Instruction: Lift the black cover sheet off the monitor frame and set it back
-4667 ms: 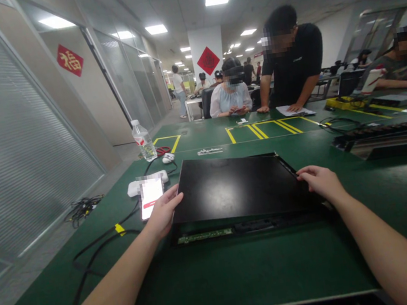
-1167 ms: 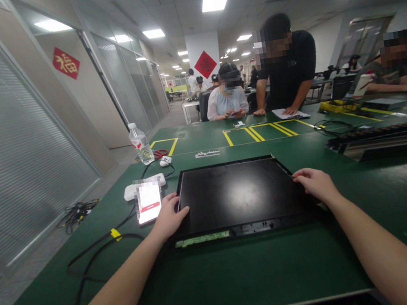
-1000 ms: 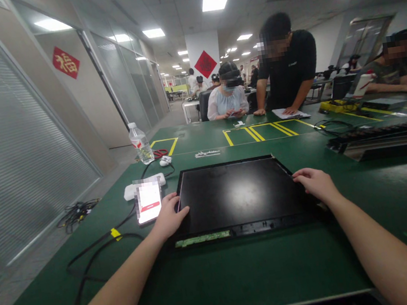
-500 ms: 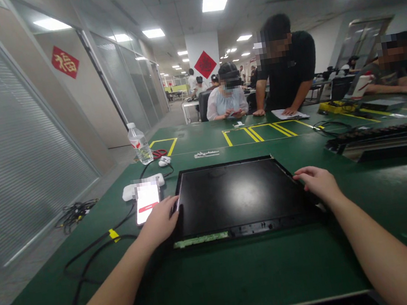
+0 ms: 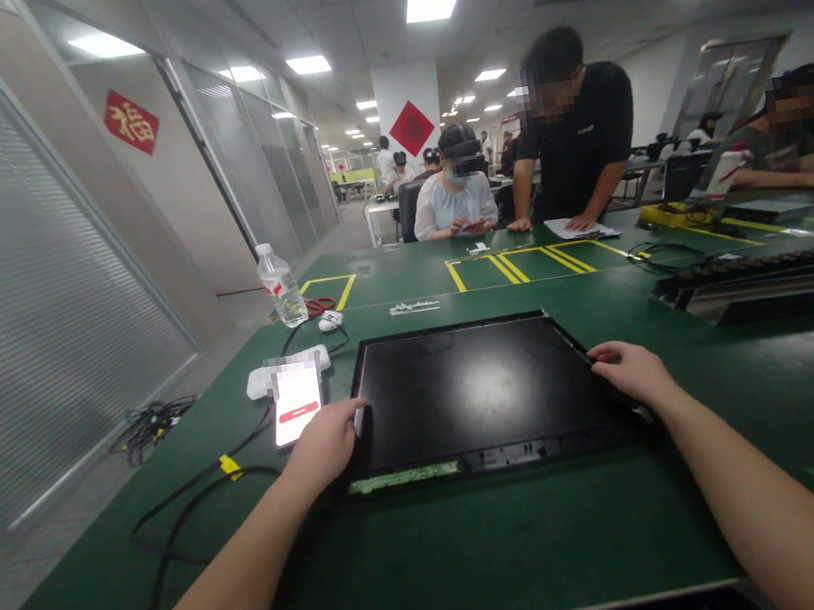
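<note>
A black display panel lies flat on the green table, its dark screen facing up and reflecting a light. Along its near edge runs a green circuit strip. My left hand grips the panel's left edge, thumb on top and the other fingers hidden below. At the right edge my right hand holds the frame between thumb and fingers. A lit phone lies just beyond my left hand, leaning on a white device.
A water bottle, red-handled scissors and black cables are on the left. Long black parts lie at the right. Across the table, one person sits and another leans on it.
My left thumb has moved slightly onto the panel's left border, and my right fingers have closed a little more on the right edge. The panel has hardly moved.
</note>
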`<state>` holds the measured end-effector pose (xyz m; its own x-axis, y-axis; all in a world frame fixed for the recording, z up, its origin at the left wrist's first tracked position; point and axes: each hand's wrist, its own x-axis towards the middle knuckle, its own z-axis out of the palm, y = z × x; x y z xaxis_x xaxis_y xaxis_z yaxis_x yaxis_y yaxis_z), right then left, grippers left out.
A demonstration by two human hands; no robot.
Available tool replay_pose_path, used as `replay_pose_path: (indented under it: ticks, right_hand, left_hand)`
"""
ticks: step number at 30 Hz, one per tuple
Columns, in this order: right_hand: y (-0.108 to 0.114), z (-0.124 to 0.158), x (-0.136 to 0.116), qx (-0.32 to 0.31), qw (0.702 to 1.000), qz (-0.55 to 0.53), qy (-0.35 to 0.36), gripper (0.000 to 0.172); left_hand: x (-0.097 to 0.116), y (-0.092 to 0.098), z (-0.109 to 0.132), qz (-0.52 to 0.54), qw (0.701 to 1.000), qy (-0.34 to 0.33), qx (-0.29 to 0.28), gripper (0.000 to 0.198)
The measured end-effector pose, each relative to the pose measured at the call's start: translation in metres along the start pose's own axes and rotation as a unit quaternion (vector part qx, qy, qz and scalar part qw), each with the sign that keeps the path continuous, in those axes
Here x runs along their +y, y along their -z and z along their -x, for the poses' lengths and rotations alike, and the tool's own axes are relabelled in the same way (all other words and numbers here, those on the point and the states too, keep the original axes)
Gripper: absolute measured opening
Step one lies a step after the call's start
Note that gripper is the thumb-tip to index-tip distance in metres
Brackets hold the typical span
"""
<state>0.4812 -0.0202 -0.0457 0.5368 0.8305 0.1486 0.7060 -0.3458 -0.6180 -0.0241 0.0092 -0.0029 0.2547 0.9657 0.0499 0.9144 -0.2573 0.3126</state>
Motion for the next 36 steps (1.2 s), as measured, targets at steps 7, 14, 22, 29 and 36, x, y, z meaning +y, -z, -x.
replay_pose_path:
  ticks: [7,14,22,29,36]
  right_hand:
    - [-0.001,0.0,-0.001,-0.026,0.999,0.03,0.008,0.024]
    - [-0.001,-0.001,0.0,-0.027,0.998,0.049,0.005,0.025]
    - [0.0,-0.001,0.0,-0.021,0.999,0.05,-0.003,0.024]
    - [-0.004,-0.004,0.007,-0.009,0.999,0.039,0.011,0.023]
    - [-0.002,-0.003,0.006,-0.017,0.999,0.044,0.002,0.023]
  left_hand:
    - [0.004,0.007,0.004,0.064,0.997,0.037,0.006,0.053]
    - [-0.001,0.005,0.002,0.207,0.972,0.082,0.082,0.039]
    - [0.014,0.005,-0.001,0.572,0.78,0.226,0.115,0.032]
    - [0.023,0.009,-0.002,0.673,0.689,0.243,0.115,0.032]
    - [0.026,0.007,-0.004,0.732,0.629,0.225,0.136,0.038]
